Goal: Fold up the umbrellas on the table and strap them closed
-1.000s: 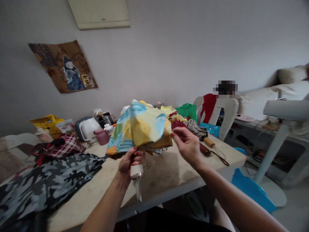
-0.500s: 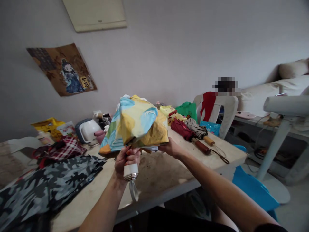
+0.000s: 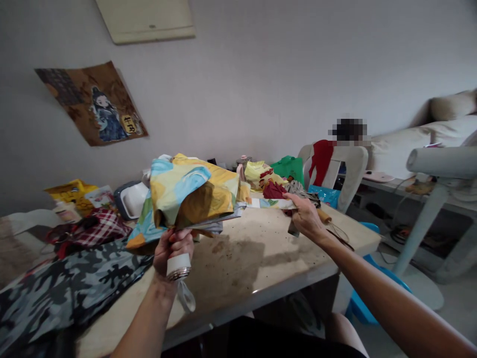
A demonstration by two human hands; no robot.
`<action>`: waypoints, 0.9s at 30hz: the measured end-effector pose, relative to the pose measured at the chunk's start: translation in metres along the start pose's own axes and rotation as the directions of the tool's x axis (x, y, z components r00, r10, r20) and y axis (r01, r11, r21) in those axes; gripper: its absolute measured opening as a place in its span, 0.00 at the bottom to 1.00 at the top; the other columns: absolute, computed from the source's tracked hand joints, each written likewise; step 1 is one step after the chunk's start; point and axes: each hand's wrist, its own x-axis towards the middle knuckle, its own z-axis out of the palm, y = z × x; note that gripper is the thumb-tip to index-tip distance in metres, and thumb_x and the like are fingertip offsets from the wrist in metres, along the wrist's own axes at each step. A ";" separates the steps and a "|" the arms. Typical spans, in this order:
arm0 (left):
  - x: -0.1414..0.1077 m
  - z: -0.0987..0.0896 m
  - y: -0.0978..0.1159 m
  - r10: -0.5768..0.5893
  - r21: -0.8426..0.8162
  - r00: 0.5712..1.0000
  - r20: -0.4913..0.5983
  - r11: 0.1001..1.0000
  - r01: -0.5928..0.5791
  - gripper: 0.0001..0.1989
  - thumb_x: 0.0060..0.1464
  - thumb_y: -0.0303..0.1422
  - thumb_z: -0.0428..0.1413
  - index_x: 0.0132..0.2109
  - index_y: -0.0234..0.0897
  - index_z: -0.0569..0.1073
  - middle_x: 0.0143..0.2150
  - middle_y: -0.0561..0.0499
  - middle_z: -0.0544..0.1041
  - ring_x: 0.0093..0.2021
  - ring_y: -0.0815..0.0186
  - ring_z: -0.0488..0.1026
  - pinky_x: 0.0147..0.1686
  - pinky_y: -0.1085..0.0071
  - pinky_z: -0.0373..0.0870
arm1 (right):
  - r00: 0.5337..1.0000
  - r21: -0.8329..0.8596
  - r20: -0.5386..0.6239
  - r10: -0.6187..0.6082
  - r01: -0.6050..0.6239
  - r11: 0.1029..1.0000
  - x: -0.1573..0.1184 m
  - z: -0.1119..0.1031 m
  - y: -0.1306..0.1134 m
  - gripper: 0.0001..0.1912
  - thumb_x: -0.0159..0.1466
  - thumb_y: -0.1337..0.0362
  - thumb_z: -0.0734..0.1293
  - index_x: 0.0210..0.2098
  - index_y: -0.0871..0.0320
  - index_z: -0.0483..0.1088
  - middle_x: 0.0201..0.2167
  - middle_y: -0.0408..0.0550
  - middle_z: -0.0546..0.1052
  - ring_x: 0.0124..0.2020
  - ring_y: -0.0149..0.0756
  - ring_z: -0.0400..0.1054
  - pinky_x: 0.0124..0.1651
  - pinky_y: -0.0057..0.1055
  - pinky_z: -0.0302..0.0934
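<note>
My left hand (image 3: 173, 252) is wrapped round the white handle end of a folding umbrella (image 3: 194, 191) with yellow, blue and green patterned cloth. A silvery ring and a pale wrist loop (image 3: 186, 297) hang below that hand. The umbrella's cloth is loosely gathered in folds above the table. At the right, my right hand (image 3: 305, 216) pinches the end of the umbrella's patterned strap (image 3: 270, 203), which is stretched out sideways from the cloth. The fingertips of my left hand press at the base of the folds.
On the table (image 3: 238, 283) lie a camouflage umbrella (image 3: 85, 278), a plaid cloth item (image 3: 102, 228), a dark red umbrella (image 3: 274, 190) and a yellow snack bag (image 3: 261, 174). A white kettle (image 3: 132, 200) stands behind. A person (image 3: 348, 132) is near a chair (image 3: 352, 174) at the back right.
My right hand has moved right, away from the cloth, drawing the strap out straight. My left hand and the umbrella have shifted to the left.
</note>
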 end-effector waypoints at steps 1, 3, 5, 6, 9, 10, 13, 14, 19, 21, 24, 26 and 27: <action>0.001 0.000 -0.002 -0.002 -0.018 1.000 0.016 1.000 0.002 0.17 0.50 0.21 0.58 0.25 0.38 0.56 0.19 0.62 0.56 0.13 0.83 0.52 0.12 0.92 0.51 | 0.999 -0.040 0.047 0.007 -0.005 0.999 -0.002 0.001 -0.001 0.26 0.59 0.76 0.56 0.55 0.64 0.70 0.49 0.58 0.78 0.47 0.45 0.71 0.51 0.39 0.61; 0.003 0.003 -0.006 -0.003 -0.041 0.999 0.041 0.999 0.005 0.18 0.50 0.21 0.58 0.25 0.38 0.56 0.19 0.62 0.56 0.13 0.83 0.53 0.13 0.93 0.51 | 0.976 -0.176 0.218 0.027 0.012 0.984 -0.006 0.001 -0.002 0.24 0.61 0.76 0.56 0.55 0.64 0.70 0.49 0.61 0.77 0.49 0.49 0.69 0.52 0.44 0.60; 0.005 0.006 -0.009 -0.017 -0.032 0.999 0.040 0.999 0.018 0.18 0.50 0.21 0.59 0.25 0.38 0.55 0.19 0.62 0.56 0.13 0.83 0.53 0.13 0.93 0.52 | 0.903 -0.299 0.426 0.063 0.075 0.951 -0.010 0.000 -0.006 0.21 0.62 0.72 0.61 0.54 0.64 0.70 0.49 0.65 0.75 0.51 0.55 0.68 0.51 0.49 0.60; 0.006 0.007 -0.011 -0.030 -0.014 0.999 0.025 0.999 0.030 0.19 0.50 0.21 0.59 0.25 0.39 0.55 0.19 0.62 0.55 0.13 0.83 0.53 0.12 0.93 0.52 | 0.865 -0.301 0.497 0.071 0.095 0.949 -0.012 -0.002 -0.009 0.21 0.61 0.70 0.63 0.54 0.65 0.70 0.49 0.66 0.75 0.51 0.57 0.67 0.51 0.51 0.60; 0.009 0.012 -0.015 -0.069 0.063 0.996 -0.050 0.995 0.073 0.21 0.48 0.23 0.60 0.25 0.39 0.53 0.18 0.63 0.54 0.12 0.83 0.53 0.11 0.92 0.51 | 0.861 0.029 0.508 0.011 -0.030 0.999 -0.015 -0.011 -0.025 0.17 0.63 0.67 0.63 0.51 0.64 0.72 0.48 0.62 0.76 0.50 0.49 0.70 0.53 0.45 0.62; 0.011 0.013 -0.017 -0.072 0.091 0.994 -0.080 0.993 0.080 0.22 0.48 0.23 0.61 0.25 0.39 0.52 0.19 0.63 0.54 0.13 0.84 0.53 0.11 0.92 0.51 | 0.892 0.205 0.451 -0.002 -0.102 0.973 -0.015 -0.015 -0.033 0.15 0.65 0.66 0.61 0.48 0.64 0.73 0.45 0.59 0.78 0.46 0.45 0.72 0.51 0.41 0.64; 0.017 0.017 -0.029 -0.040 0.212 0.988 -0.150 0.975 0.072 0.23 0.43 0.24 0.65 0.26 0.37 0.53 0.20 0.62 0.55 0.14 0.85 0.55 0.12 0.94 0.50 | 0.979 0.615 0.181 0.093 -0.187 0.766 -0.014 -0.025 -0.063 0.16 0.66 0.58 0.59 0.43 0.62 0.74 0.36 0.53 0.79 0.35 0.37 0.73 0.38 0.34 0.69; 0.020 0.018 -0.034 -0.027 0.270 0.987 -0.159 0.960 0.070 0.23 0.42 0.25 0.66 0.26 0.37 0.55 0.21 0.62 0.55 0.15 0.85 0.55 0.12 0.94 0.50 | 0.984 0.687 0.085 0.154 -0.170 0.707 -0.013 -0.028 -0.072 0.18 0.66 0.56 0.60 0.43 0.61 0.74 0.35 0.52 0.78 0.34 0.36 0.73 0.35 0.32 0.69; 0.030 0.019 -0.053 -0.081 0.578 0.984 -0.157 0.800 0.158 0.25 0.38 0.34 0.70 0.28 0.35 0.59 0.21 0.64 0.52 0.16 0.85 0.43 0.12 0.91 0.44 | 0.981 0.716 0.176 0.079 -0.183 0.674 -0.005 -0.021 -0.093 0.12 0.59 0.59 0.66 0.36 0.59 0.76 0.33 0.49 0.78 0.32 0.36 0.70 0.36 0.33 0.67; 0.031 0.018 -0.055 -0.084 0.642 0.986 -0.143 0.751 0.157 0.26 0.37 0.38 0.70 0.27 0.36 0.58 0.20 0.65 0.50 0.17 0.84 0.40 0.12 0.89 0.42 | 0.946 0.683 0.310 0.096 -0.292 0.669 -0.001 -0.018 -0.085 0.09 0.54 0.61 0.69 0.31 0.60 0.76 0.29 0.48 0.77 0.31 0.36 0.68 0.35 0.32 0.66; 0.030 0.013 -0.051 -0.062 0.705 0.990 -0.126 0.696 0.134 0.27 0.40 0.42 0.69 0.26 0.36 0.57 0.20 0.64 0.49 0.18 0.83 0.39 0.13 0.87 0.40 | 0.882 0.793 0.359 0.306 -0.461 0.398 0.004 -0.029 -0.071 0.17 0.54 0.53 0.70 0.34 0.61 0.74 0.30 0.50 0.75 0.29 0.33 0.66 0.28 0.27 0.61; 0.029 0.009 -0.048 -0.048 0.744 0.991 -0.126 0.656 0.126 0.27 0.42 0.44 0.68 0.26 0.36 0.57 0.20 0.64 0.50 0.18 0.82 0.40 0.14 0.86 0.40 | 0.887 0.880 0.366 0.282 -0.428 0.204 0.008 -0.045 -0.073 0.26 0.55 0.47 0.70 0.45 0.60 0.71 0.38 0.52 0.75 0.30 0.32 0.68 0.24 0.24 0.59; 0.030 0.006 -0.047 -0.048 0.760 0.991 -0.128 0.637 0.129 0.27 0.42 0.45 0.67 0.25 0.36 0.57 0.20 0.63 0.51 0.18 0.82 0.40 0.14 0.86 0.40 | 0.909 0.904 0.339 0.243 -0.386 0.183 0.009 -0.053 -0.078 0.32 0.55 0.45 0.71 0.52 0.57 0.67 0.43 0.54 0.75 0.32 0.32 0.69 0.23 0.23 0.59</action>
